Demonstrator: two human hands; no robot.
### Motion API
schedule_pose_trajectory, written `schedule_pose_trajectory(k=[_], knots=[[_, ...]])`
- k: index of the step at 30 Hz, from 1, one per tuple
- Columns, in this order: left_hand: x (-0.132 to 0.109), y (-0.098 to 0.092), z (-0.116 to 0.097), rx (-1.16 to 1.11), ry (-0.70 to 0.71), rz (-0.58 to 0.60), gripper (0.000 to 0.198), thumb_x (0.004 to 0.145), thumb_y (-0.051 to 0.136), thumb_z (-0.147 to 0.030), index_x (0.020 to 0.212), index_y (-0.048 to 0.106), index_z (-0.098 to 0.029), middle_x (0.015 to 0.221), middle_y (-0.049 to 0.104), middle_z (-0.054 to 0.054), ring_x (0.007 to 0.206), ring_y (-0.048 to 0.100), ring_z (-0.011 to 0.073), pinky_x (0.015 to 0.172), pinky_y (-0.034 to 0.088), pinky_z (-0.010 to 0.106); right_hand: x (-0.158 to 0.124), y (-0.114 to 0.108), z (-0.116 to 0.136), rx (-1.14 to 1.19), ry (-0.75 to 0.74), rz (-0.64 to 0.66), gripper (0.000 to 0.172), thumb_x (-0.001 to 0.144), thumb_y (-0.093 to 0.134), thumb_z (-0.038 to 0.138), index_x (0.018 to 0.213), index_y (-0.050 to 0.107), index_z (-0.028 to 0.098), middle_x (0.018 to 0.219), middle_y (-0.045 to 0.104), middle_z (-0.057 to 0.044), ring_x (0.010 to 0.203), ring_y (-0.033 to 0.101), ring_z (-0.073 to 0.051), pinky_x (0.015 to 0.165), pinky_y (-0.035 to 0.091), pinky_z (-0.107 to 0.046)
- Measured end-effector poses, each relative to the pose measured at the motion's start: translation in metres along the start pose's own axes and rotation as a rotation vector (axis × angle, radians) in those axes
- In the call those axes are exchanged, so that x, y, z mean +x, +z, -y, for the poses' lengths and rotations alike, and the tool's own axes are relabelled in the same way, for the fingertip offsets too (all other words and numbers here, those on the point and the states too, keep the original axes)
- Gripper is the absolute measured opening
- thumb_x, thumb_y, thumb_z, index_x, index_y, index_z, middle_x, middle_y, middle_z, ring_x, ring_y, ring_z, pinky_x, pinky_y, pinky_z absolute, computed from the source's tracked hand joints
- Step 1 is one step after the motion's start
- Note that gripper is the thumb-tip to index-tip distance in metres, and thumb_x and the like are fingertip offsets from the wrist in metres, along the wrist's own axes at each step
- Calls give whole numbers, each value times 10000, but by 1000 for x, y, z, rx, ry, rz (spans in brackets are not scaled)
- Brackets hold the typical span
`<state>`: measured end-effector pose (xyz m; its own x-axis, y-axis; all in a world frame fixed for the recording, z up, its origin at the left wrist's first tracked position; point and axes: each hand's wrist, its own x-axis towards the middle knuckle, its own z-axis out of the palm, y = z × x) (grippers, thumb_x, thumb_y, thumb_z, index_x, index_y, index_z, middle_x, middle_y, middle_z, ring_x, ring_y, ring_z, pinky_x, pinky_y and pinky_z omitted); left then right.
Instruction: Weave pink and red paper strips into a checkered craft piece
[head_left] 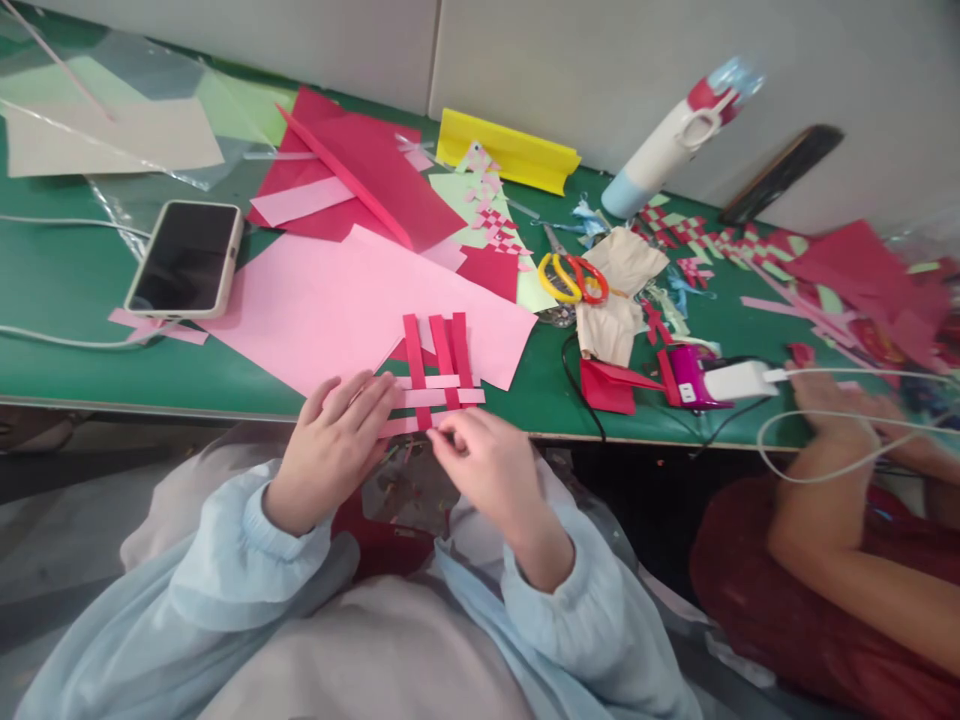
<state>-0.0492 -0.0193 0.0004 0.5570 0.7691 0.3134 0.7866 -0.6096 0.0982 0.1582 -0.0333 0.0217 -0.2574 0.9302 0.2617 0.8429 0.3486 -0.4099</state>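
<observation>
A small weave of red and pink paper strips lies at the near edge of the green table. My left hand rests flat on its left side, fingers stretched over the pink strips' ends. My right hand pinches the lowest pink strip at the weave's bottom edge. A large pink sheet lies under and behind the weave.
A phone lies at the left, red sheets and a yellow folded paper behind. Scissors, a white bottle, paper scraps and a glue gun sit to the right. Another person's arms work at the right.
</observation>
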Motion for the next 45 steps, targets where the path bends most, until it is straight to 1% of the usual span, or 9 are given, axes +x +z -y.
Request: schedule_pose_trajectory(k=[2, 5, 8, 11, 18, 24, 31, 37, 45], knots=[[-1, 1, 1, 14, 38, 23, 576, 895, 520, -206, 1451, 377, -157, 1445, 505, 106, 1308, 467, 317, 1066, 348, 495, -9, 9, 9, -109, -73, -4, 95, 916, 547, 236, 888, 627, 192, 822, 688, -49, 782, 627, -181, 665, 454, -300], [-2, 3, 0, 41, 63, 17, 561, 912, 511, -193, 1456, 380, -162, 1448, 502, 92, 1296, 487, 305, 1041, 382, 486, -15, 22, 9, -257, -170, -54, 171, 921, 539, 197, 1061, 634, 170, 872, 684, -72, 817, 607, -200, 681, 448, -323], [-4, 4, -1, 59, 75, -9, 539, 927, 503, -186, 1454, 391, -191, 1426, 525, 84, 1278, 512, 286, 1016, 411, 471, -16, 27, 1, -311, -276, -95, 183, 927, 527, 163, 1052, 658, 185, 845, 682, -59, 798, 596, -185, 668, 440, -322], [-6, 5, -1, 72, 89, -15, 524, 931, 491, -174, 1448, 406, -203, 1429, 520, 94, 1283, 510, 287, 1012, 420, 479, -16, 27, -4, -325, -336, -93, 185, 935, 512, 148, 1013, 675, 189, 806, 677, -51, 756, 586, -170, 628, 425, -327], [-5, 5, -1, 103, 95, -1, 470, 937, 483, -180, 1406, 461, -164, 1441, 501, 102, 1281, 510, 294, 997, 434, 479, -18, 24, -3, -348, -339, -73, 205, 940, 484, 122, 980, 679, 172, 720, 647, -47, 708, 580, -166, 565, 404, -330], [-5, 6, -2, 133, 105, -17, 459, 939, 478, -175, 1397, 469, -148, 1441, 501, 94, 1271, 518, 286, 987, 434, 456, -20, 24, -1, -398, -323, -136, 180, 917, 514, 111, 922, 687, 160, 680, 627, -46, 664, 572, -161, 541, 390, -316], [-6, 4, -3, 111, 102, -6, 485, 933, 462, -148, 1417, 443, -156, 1456, 479, 107, 1285, 505, 299, 1005, 409, 480, -22, 25, 0, -392, -282, -146, 188, 912, 509, 104, 930, 688, 156, 700, 637, -50, 667, 571, -164, 538, 385, -316], [-7, 5, -2, 109, 106, 19, 487, 935, 452, -150, 1421, 434, -133, 1469, 456, 110, 1297, 489, 312, 1007, 401, 490, -22, 25, -2, -388, -306, -174, 159, 903, 536, 105, 908, 688, 151, 683, 614, -34, 655, 551, -145, 541, 382, -302], [-6, 2, -3, 125, 104, 39, 457, 946, 427, -153, 1401, 463, -128, 1467, 459, 104, 1298, 489, 301, 1013, 396, 476, -22, 23, -11, -428, -336, -251, 125, 890, 580, 118, 942, 692, 133, 662, 582, -21, 646, 537, -135, 541, 384, -300]])
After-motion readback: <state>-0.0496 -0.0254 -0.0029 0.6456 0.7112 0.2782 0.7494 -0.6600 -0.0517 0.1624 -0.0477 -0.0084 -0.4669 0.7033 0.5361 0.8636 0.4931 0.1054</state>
